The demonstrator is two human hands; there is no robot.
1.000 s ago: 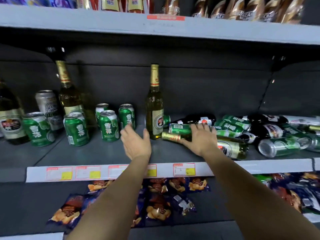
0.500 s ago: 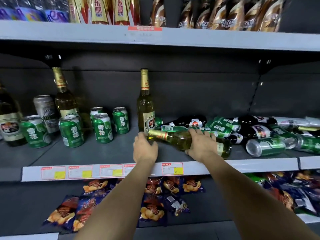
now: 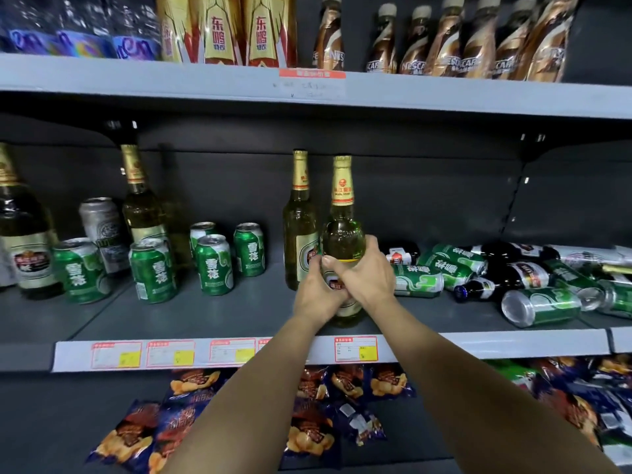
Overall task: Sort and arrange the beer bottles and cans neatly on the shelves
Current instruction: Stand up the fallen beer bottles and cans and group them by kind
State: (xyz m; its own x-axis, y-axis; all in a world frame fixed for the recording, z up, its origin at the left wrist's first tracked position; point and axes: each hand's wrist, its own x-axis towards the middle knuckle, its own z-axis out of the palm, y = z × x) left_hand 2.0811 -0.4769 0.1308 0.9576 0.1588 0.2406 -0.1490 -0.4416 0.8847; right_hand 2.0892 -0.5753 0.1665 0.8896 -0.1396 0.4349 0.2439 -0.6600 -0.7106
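A gold-capped clear beer bottle (image 3: 343, 230) stands upright near the front of the middle shelf (image 3: 205, 319). My left hand (image 3: 316, 295) and my right hand (image 3: 367, 278) both grip its lower body. Just behind it to the left stands a second bottle (image 3: 300, 220) of the same kind. Several green cans (image 3: 213, 265) stand upright left of it, with two more bottles (image 3: 140, 200) and a silver can (image 3: 102, 230). To the right, green cans (image 3: 540, 306) and dark bottles (image 3: 506, 278) lie on their sides in a heap.
The upper shelf (image 3: 444, 97) carries coffee bottles (image 3: 444, 39) and gold drink bottles (image 3: 219, 29). Snack bags (image 3: 191, 388) lie on the lower shelf. Price tags (image 3: 355, 348) line the middle shelf's front edge.
The bottle that lay on its side under my right hand now stands upright beside the standing one. My left hand has come over and taken hold of it too.
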